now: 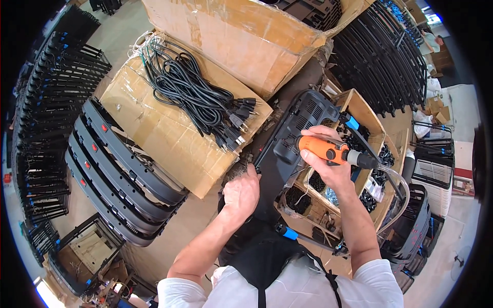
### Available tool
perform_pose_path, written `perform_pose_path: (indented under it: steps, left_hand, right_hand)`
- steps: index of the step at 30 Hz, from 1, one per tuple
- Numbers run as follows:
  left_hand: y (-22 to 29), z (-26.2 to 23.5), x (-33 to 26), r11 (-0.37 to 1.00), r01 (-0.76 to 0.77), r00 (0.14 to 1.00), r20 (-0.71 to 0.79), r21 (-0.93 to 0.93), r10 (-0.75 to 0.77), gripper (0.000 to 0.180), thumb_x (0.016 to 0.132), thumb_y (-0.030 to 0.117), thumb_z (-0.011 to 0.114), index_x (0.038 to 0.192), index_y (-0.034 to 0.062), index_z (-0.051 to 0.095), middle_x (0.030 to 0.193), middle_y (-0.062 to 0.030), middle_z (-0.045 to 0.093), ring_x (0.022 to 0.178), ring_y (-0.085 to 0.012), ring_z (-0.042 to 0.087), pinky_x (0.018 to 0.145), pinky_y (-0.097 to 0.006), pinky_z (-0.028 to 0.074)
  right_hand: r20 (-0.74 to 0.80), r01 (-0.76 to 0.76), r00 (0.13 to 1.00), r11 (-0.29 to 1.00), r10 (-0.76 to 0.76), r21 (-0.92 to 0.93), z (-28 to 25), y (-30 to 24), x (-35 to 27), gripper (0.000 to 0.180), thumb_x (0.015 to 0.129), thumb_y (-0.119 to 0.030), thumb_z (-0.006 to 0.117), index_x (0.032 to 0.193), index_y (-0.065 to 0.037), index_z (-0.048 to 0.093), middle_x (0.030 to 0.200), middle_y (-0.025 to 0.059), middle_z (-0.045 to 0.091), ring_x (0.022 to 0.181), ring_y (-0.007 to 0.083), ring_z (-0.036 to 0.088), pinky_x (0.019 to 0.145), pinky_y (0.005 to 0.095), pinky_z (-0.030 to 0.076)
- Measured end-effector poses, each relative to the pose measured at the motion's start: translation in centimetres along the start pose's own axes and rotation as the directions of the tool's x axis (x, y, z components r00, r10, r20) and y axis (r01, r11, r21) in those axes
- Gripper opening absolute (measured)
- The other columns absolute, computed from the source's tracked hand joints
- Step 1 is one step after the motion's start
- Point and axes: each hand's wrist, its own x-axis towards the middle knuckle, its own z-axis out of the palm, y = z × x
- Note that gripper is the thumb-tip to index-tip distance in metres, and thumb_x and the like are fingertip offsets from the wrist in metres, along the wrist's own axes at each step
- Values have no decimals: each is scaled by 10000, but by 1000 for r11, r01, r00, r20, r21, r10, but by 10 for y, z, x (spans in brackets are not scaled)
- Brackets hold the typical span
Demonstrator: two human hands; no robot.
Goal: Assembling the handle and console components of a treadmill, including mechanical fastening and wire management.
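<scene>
In my right hand (331, 159) is an orange power screwdriver (322, 148), fingers wrapped round its body and a clear hose (407, 197) trailing from its back end. Its front end points at a black plastic housing (288, 149) with vent slots; whether the tip touches a screw is hidden. My left hand (241, 194) is closed at the housing's near left edge, the fingertips pressed against it. Beneath the screwdriver arm lies a black frame bar with blue end pieces (351, 122).
Coiled black power cords (190, 92) lie on a cardboard box (154, 123) ahead left. A wooden bin (380, 134) of small black parts stands to the right. Stacked curved black housings (123, 169) are at left, with black metal frames (51, 128) beyond. An open carton (241, 41) stands ahead.
</scene>
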Motion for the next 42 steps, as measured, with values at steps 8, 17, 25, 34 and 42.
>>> perform_pose_path:
  steps: [8,17,25,34,42]
  left_hand:
    - [-2,-1,-5,996,6,998,-55,-85,-11,247,1011,314,675,984,75,618,738,-104,726,639,-269,745,552,-393,594]
    - [-2,1,-1,993,10,999,-42,-120,-15,229,998,291,688,1033,71,632,699,-118,715,618,-264,737,534,-394,577]
    - [-6,4,1,993,-17,999,-46,-113,12,219,1003,292,683,1001,83,615,685,-91,705,598,-243,726,523,-371,570]
    - [-6,0,2,996,-40,999,-28,-81,38,263,1021,330,658,959,84,592,711,-60,701,621,-216,739,526,-349,587]
    - [-9,5,2,998,-50,998,-31,-49,49,269,1028,348,645,962,93,593,690,-37,690,592,-196,732,484,-347,570]
  right_hand:
    - [38,10,999,1000,-10,-12,-3,2,4,493,881,-52,820,1322,-21,601,1282,104,693,1160,187,667,1033,345,527]
    - [55,-15,998,998,18,-57,6,-2,8,486,875,-48,826,1310,-22,611,1284,113,693,1163,199,675,1042,356,531]
    - [53,-16,998,995,21,-99,18,-5,15,486,858,-67,845,1295,-39,634,1241,99,716,1139,196,695,1025,349,553]
    - [80,-16,996,989,28,-150,29,-1,24,476,866,-73,837,1299,-56,641,1185,89,724,1106,179,698,1008,344,553]
    - [144,7,989,981,21,-194,38,-2,30,348,852,-51,837,1173,-49,702,1161,76,728,1074,157,693,970,326,556]
